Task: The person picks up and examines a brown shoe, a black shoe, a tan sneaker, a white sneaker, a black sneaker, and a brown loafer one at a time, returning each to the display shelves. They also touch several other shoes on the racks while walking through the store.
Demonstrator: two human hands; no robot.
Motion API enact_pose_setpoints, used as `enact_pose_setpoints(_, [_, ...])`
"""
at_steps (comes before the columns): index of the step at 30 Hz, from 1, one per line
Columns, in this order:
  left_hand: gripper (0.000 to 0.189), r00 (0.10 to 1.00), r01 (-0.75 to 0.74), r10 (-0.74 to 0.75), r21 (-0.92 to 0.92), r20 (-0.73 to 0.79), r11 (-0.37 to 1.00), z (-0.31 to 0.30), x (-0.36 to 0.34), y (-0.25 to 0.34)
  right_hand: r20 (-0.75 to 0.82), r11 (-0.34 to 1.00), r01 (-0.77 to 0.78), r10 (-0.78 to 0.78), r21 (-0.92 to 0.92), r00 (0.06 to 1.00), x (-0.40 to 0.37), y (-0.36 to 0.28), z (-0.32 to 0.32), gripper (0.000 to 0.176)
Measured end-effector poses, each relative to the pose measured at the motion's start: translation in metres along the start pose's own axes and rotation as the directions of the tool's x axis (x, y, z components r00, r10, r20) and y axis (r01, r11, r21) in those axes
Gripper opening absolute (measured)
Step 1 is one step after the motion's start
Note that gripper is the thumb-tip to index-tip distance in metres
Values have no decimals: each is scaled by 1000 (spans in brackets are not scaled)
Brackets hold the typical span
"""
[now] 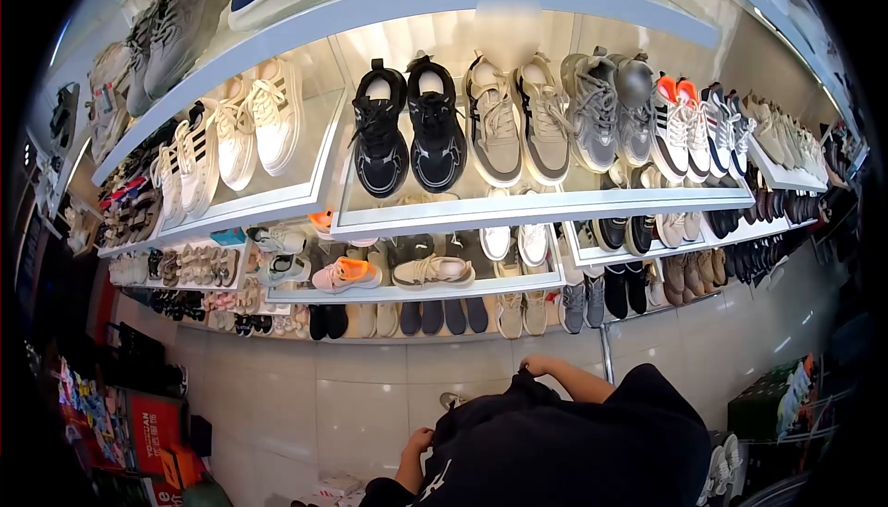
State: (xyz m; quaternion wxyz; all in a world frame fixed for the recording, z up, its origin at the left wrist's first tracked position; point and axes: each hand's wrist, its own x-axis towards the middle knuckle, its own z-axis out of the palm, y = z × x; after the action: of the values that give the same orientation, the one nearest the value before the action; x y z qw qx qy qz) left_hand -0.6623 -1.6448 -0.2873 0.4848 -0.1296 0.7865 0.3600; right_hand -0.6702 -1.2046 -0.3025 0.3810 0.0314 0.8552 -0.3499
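A black garment (pixel 573 451) with a white print fills the bottom of the view. My left hand (pixel 421 439) is closed on its left edge, low in the frame. My right hand (pixel 534 366) is closed on its upper edge, with the forearm running back to the right into a black sleeve. Both hands are over a pale tiled floor (pixel 305 405), in front of a wall of shoe shelves. Whether the garment is worn or held loose I cannot tell.
White lit shelves (pixel 546 206) hold several pairs of sneakers, among them a black pair (pixel 409 128) and a beige pair (pixel 518 118). More shoes line the floor under the shelves. Red boxes (pixel 153 433) stand at the lower left, green boxes (pixel 768 405) at the lower right.
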Motion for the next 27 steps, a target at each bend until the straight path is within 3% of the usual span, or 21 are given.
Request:
enact_pose_setpoints(2, [36,1000,8,-9,85,4,996,25,5,-6,-82,1000,5,-3,21,997,-9,3,-19,40])
enact_pose_setpoints(4, [37,949,-296,310,173,-61,939,52,27,-41,-192,998,-42,49,38,980,-21,5,-27,37])
enact_pose_setpoints(7, [36,959,-255,271,161,-84,953,68,10,-31,-107,999,-45,48,27,993,-37,21,-29,34])
enact_pose_setpoints(8, [36,959,-250,267,158,-94,955,72,2,-25,22,973,-157,155,167,988,-44,24,-29,33])
enact_pose_setpoints(10, [36,999,-8,9,-20,35,1000,75,-17,-6,-18,990,-77,79,120,997,-49,35,-16,33])
enact_pose_setpoints(14, [35,999,-36,32,-156,-30,987,99,-18,-1,-32,999,47,-47,10,998,-58,43,-10,34])
enact_pose_setpoints(18, [33,996,-90,81,-277,-46,957,134,-32,-11,24,999,34,-33,-26,999,-57,68,1,34])
enact_pose_setpoints(20, [33,999,1,6,-148,52,989,145,-36,-6,6,998,3,-3,-56,1000,-68,80,-1,33])
enact_pose_setpoints(21, [36,996,-52,58,-81,66,995,152,-39,-8,-5,995,-18,18,-97,1000,-74,86,-3,32])
enact_pose_setpoints(23, [38,969,-240,218,225,118,944,167,19,-65,-58,999,-16,14,-43,998,-91,99,-5,32])
enact_pose_setpoints(25, [39,958,-260,220,234,182,937,162,28,-56,-108,1000,0,1,8,994,-108,118,-5,31])
enact_pose_setpoints(27, [40,947,-271,214,240,239,932,151,24,-35,-216,991,-67,92,119,972,-129,143,1,30])
